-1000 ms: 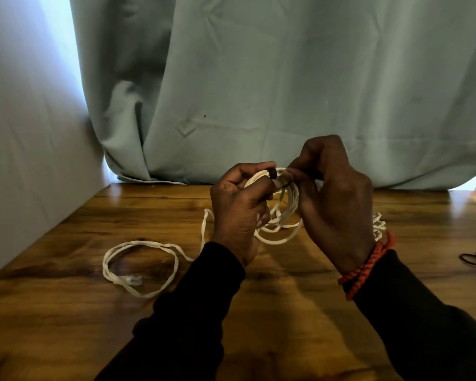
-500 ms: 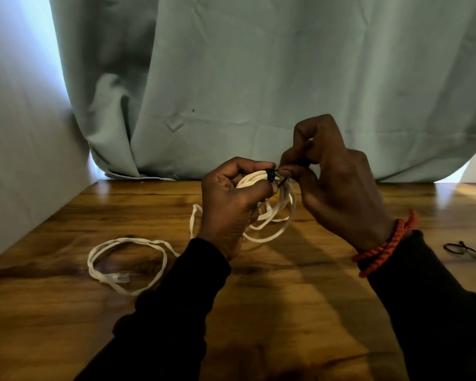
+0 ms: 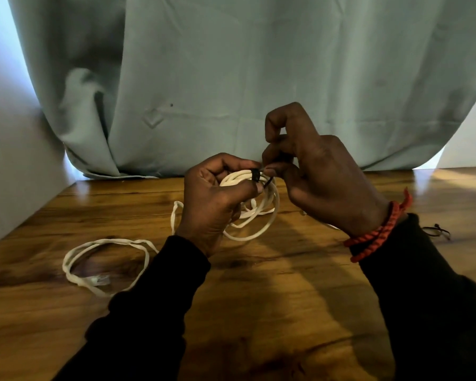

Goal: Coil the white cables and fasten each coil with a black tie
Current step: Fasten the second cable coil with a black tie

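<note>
Centrally, left hand [image 3: 217, 199] grips the white coil [image 3: 254, 207] above the bench [image 3: 286, 298]; right hand [image 3: 313, 177], immediately right, pinches the black tie [image 3: 256, 176] crossing its far strands.

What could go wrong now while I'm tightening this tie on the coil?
1. The left hand pinches the coil only near the tie; the lower loops hang loose and could slip out before it cinches.
2. A tail of cable runs from the coil to the loose loop on the table; lifting the coil may drag or snag it.
3. The right hand grips the tie's thin end by its fingertips, so it might slip free.
</note>
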